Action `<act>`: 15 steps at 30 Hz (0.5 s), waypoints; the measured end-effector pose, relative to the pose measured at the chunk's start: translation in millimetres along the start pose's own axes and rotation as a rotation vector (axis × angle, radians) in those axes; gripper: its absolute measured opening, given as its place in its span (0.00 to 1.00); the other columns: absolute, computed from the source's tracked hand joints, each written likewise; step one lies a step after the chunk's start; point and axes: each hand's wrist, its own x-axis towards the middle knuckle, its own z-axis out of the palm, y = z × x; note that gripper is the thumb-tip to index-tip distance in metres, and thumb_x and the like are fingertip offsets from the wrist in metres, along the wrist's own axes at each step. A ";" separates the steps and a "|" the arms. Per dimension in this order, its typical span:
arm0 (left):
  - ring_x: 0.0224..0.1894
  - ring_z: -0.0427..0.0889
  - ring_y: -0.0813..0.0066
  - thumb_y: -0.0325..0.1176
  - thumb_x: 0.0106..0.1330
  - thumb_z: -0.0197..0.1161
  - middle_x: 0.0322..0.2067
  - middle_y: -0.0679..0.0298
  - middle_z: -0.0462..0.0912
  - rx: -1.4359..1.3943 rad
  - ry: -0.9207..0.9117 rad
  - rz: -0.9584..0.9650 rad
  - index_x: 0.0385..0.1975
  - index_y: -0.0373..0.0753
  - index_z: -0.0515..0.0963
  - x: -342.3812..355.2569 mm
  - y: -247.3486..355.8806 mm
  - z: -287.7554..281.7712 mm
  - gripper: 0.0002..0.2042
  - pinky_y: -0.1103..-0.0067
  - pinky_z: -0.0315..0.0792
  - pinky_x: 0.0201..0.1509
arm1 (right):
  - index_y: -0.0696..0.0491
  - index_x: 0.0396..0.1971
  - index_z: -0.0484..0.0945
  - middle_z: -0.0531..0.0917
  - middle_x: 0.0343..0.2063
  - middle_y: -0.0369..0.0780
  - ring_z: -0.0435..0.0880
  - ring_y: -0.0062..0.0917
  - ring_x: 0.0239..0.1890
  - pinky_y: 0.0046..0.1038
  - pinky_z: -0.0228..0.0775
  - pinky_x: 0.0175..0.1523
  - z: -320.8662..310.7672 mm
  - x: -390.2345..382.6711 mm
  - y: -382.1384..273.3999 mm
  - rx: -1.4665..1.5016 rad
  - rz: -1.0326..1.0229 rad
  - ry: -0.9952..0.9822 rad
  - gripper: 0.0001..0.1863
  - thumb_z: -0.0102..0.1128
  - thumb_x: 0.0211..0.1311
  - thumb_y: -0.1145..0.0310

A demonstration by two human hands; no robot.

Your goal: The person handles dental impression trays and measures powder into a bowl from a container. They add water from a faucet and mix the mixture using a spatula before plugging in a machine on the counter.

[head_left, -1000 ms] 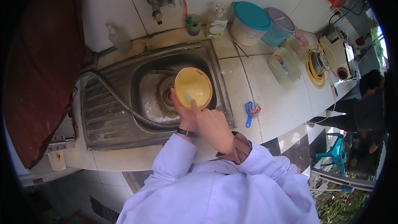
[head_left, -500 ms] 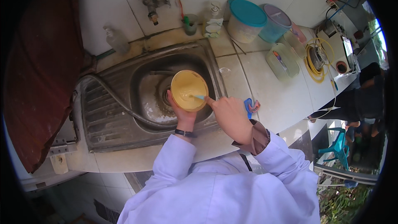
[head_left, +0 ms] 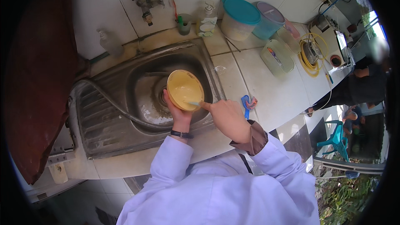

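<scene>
My left hand (head_left: pixel 179 114) is wrapped round the side of a yellow mixing bowl (head_left: pixel 178 79), holding it tilted over the sink (head_left: pixel 207 54). Pale yellow stuff, hard to tell from the bowl's wall, coats its inside. My right hand (head_left: pixel 231 118) grips a spatula, its handle hidden in the fingers. The pale bluish blade (head_left: pixel 192 103) lies inside the bowl near its lower right rim. On the counter to the right of my right hand is a blue dental impression tray (head_left: pixel 246 101) with a pink piece on it.
A grey hose (head_left: pixel 112 100) crosses the drainboard into the sink. Behind stand a tap (head_left: pixel 146 8), soap bottle (head_left: pixel 207 21), cup (head_left: pixel 183 25) and teal-lidded tub (head_left: pixel 239 18). An open container (head_left: pixel 275 58) and yellow cable coil (head_left: pixel 308 60) sit right. Another person (head_left: pixel 366 83) stands far right.
The spatula blade has shifted toward the bowl's lower rim, and the bowl tips a little differently. The whole view has swung slightly, uncovering more of the blue tray.
</scene>
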 end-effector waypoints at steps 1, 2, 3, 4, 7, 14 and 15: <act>0.58 0.72 0.66 0.61 0.68 0.48 0.56 0.64 0.73 0.013 0.015 -0.003 0.59 0.45 0.68 1.7 -3.2 -0.9 0.29 0.69 0.68 0.61 | 0.52 0.55 0.74 0.81 0.19 0.46 0.83 0.38 0.24 0.37 0.73 0.29 -0.8 3.5 -0.4 -0.034 0.038 0.051 0.26 0.53 0.51 0.77; 0.57 0.73 0.65 0.61 0.67 0.48 0.56 0.64 0.74 0.026 0.027 -0.008 0.59 0.45 0.68 3.8 -7.0 0.6 0.29 0.69 0.69 0.61 | 0.52 0.54 0.75 0.81 0.19 0.45 0.83 0.38 0.24 0.36 0.73 0.29 -1.7 9.4 -3.4 -0.070 0.079 0.105 0.26 0.53 0.51 0.77; 0.58 0.72 0.65 0.60 0.68 0.48 0.56 0.64 0.73 0.026 0.018 -0.027 0.59 0.45 0.68 4.5 -12.5 1.5 0.29 0.68 0.68 0.61 | 0.52 0.54 0.75 0.81 0.19 0.44 0.83 0.37 0.24 0.35 0.73 0.29 -2.6 11.4 -3.8 -0.107 0.120 0.158 0.25 0.53 0.51 0.77; 0.58 0.72 0.65 0.60 0.68 0.48 0.56 0.64 0.73 0.026 0.009 -0.045 0.59 0.45 0.68 4.3 -19.1 2.5 0.29 0.68 0.67 0.62 | 0.51 0.53 0.76 0.81 0.19 0.43 0.83 0.37 0.24 0.35 0.73 0.29 1.3 7.4 -1.0 -0.109 0.067 0.166 0.25 0.53 0.52 0.77; 0.58 0.72 0.66 0.60 0.68 0.48 0.57 0.64 0.73 0.013 0.024 -0.084 0.58 0.45 0.69 7.7 -24.1 10.5 0.28 0.68 0.67 0.63 | 0.52 0.51 0.77 0.81 0.19 0.42 0.84 0.36 0.25 0.33 0.74 0.30 3.7 -3.1 16.4 -0.111 -0.047 0.138 0.22 0.54 0.52 0.75; 0.59 0.72 0.66 0.61 0.68 0.48 0.57 0.64 0.73 0.083 0.028 -0.086 0.59 0.45 0.68 12.0 -64.6 41.5 0.29 0.67 0.66 0.63 | 0.53 0.38 0.80 0.81 0.19 0.43 0.83 0.38 0.26 0.36 0.74 0.31 -18.6 2.1 64.3 -0.119 -0.060 0.177 0.12 0.55 0.53 0.73; 0.59 0.71 0.66 0.61 0.68 0.48 0.57 0.64 0.73 0.061 0.015 -0.090 0.59 0.45 0.68 15.4 -71.3 43.9 0.29 0.67 0.66 0.63 | 0.54 0.36 0.80 0.81 0.19 0.43 0.83 0.39 0.26 0.37 0.74 0.31 -17.8 0.7 72.7 -0.097 -0.113 0.197 0.11 0.56 0.53 0.72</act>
